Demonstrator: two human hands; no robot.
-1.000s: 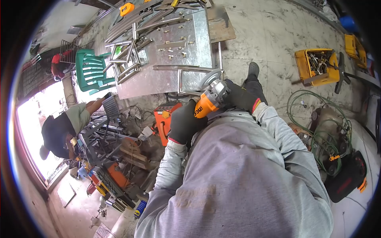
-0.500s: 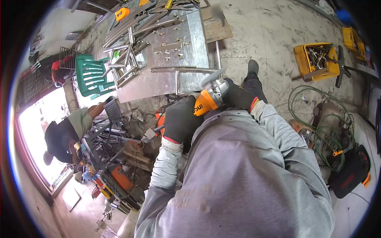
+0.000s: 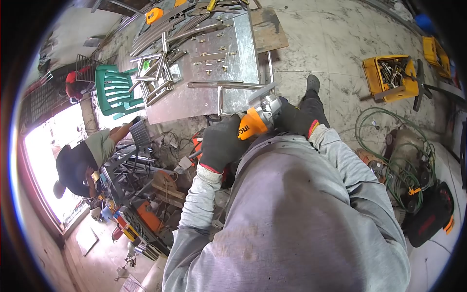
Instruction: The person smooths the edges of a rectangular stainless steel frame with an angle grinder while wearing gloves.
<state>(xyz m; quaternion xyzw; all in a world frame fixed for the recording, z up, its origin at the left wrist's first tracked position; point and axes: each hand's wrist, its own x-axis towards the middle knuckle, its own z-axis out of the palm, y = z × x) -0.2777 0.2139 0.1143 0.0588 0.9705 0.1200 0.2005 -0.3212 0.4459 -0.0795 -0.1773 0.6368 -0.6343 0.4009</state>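
Observation:
An orange and grey angle grinder [image 3: 255, 122] is held close in front of my body. My left hand [image 3: 221, 146], in a dark glove with a red cuff edge, is closed around the rear of its body. My right hand [image 3: 293, 118], gloved alike, grips the grinder by its head on the other side. The grinder's disc [image 3: 261, 94] points away from me, near the front edge of the metal table [image 3: 199, 107]. On that edge lies a metal frame piece [image 3: 224, 85], with its bars right beside the disc.
Metal tubes and small pieces cover the table, with an orange tape measure [image 3: 154, 15] at its far end. A green chair [image 3: 114, 90] stands left, and a person [image 3: 80, 160] bends over by the doorway. A yellow crate [image 3: 374, 80] and a green hose [image 3: 362, 121] are at right.
The view has shifted slightly, so the table and room appear a little lower and to the right. Both hands keep their hold on the grinder.

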